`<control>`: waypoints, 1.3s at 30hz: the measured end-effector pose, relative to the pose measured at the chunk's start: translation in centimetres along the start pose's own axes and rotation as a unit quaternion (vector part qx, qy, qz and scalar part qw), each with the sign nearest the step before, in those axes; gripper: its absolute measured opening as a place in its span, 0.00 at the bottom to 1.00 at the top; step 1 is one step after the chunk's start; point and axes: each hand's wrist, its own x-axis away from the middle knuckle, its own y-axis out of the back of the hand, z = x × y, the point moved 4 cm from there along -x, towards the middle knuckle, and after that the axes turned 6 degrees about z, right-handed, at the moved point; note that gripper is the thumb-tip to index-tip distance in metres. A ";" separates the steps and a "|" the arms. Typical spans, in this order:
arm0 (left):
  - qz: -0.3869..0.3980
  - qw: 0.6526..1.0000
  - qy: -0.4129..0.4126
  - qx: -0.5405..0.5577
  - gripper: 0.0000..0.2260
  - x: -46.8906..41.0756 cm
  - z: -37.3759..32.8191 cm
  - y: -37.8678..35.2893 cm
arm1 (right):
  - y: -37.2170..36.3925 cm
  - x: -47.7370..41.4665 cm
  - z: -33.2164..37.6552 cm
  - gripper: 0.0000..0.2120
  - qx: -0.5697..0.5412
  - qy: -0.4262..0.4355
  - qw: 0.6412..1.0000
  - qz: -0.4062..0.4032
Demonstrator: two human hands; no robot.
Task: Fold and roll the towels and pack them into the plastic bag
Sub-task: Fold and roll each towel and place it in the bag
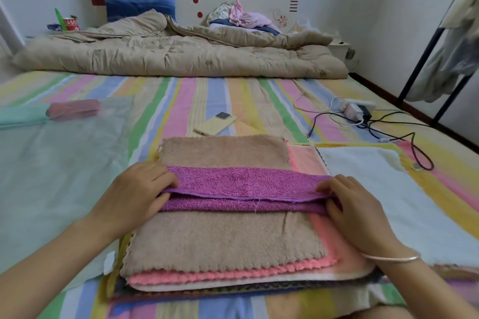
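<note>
Head view: my left hand (140, 191) and right hand (360, 212) pinch the purple towel (246, 181) at its ends; between grips, I'd keep edges level.

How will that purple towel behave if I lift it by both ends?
Probably floppy: the purple towel drapes in a soft fold between the left hand and right hand. Likely light: it looks like thin terry. Unsupported, its middle would probably sag onto the tan towel.

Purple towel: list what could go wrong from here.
1. The purple towel is folded with uneven edges between the left hand and right hand, so its roll may come out crooked.
2. It lies on the tan towel, which may drag along.
</note>
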 end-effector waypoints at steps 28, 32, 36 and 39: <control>0.193 0.977 0.063 0.065 0.28 -8.9 -13.5 -6.9 | -1.2 2.3 5.6 0.22 -0.661 -0.440 0.608 -0.005; -0.069 0.949 0.074 0.299 0.20 -8.0 -12.1 -3.4 | -0.8 0.7 6.8 0.26 -0.460 -0.369 0.808 0.004; -0.107 0.742 0.314 0.583 0.13 -6.0 -6.8 -1.4 | -0.5 -1.3 12.2 0.24 -0.282 -0.155 0.946 0.030; 0.026 0.526 0.433 0.731 0.16 -4.1 -3.6 -2.1 | -2.3 -2.0 17.0 0.26 -0.206 -0.046 0.975 0.075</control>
